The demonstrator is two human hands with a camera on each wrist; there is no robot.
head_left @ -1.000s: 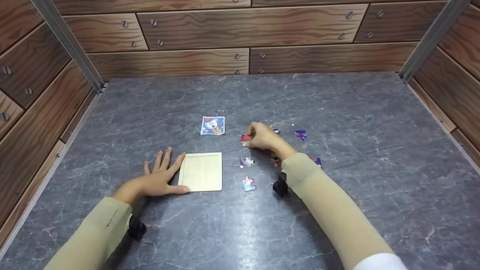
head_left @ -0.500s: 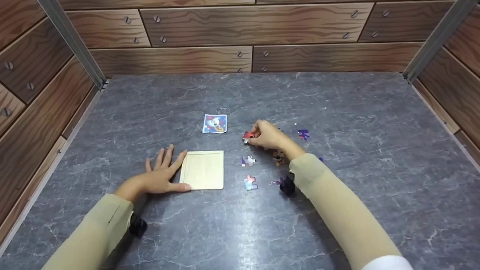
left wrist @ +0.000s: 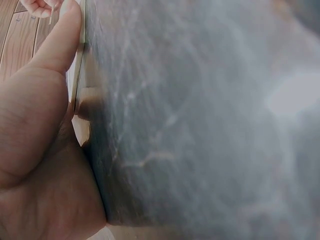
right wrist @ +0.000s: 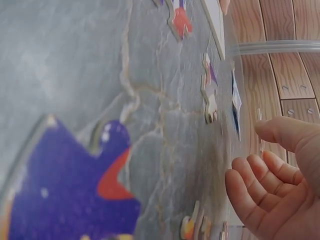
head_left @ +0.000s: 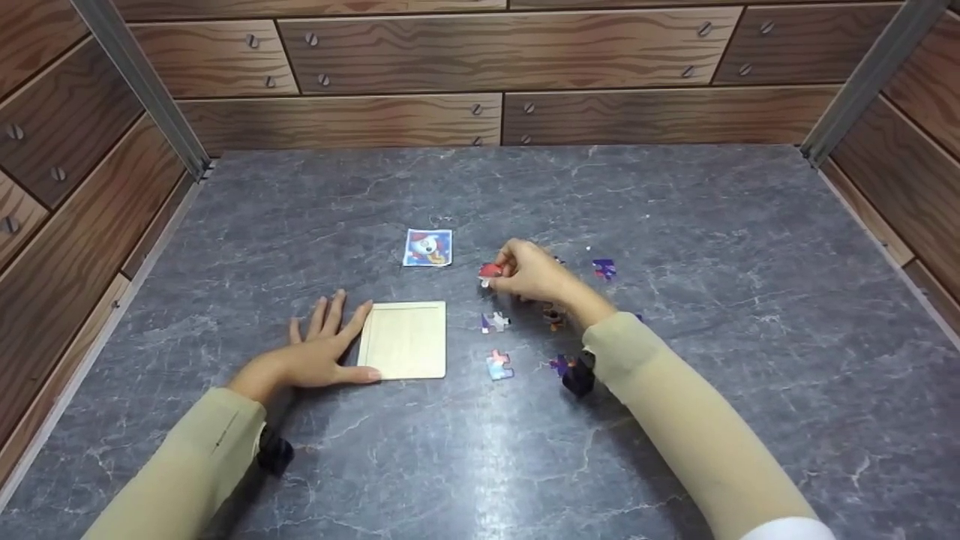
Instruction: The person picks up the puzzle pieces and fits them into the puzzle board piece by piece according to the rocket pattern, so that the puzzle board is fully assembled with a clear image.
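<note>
Puzzle piece (head_left: 490,271) in right hand (head_left: 535,273)

Booth-like workspace (head_left: 637,116), wood-plank-patterned walls (head_left: 390,56), grey metal corner posts (head_left: 145,82), marbled grey tabletop (head_left: 337,195)

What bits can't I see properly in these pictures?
Head view: a puzzle piece, mostly hidden by the right sleeve.
Head view: details on the card, too tiny.
Left wrist view: the tabletop, blurred.
Right wrist view: the big purple piece, cut off by the bottom edge.
Right wrist view: the front of the held piece, turned edge-on.
</note>
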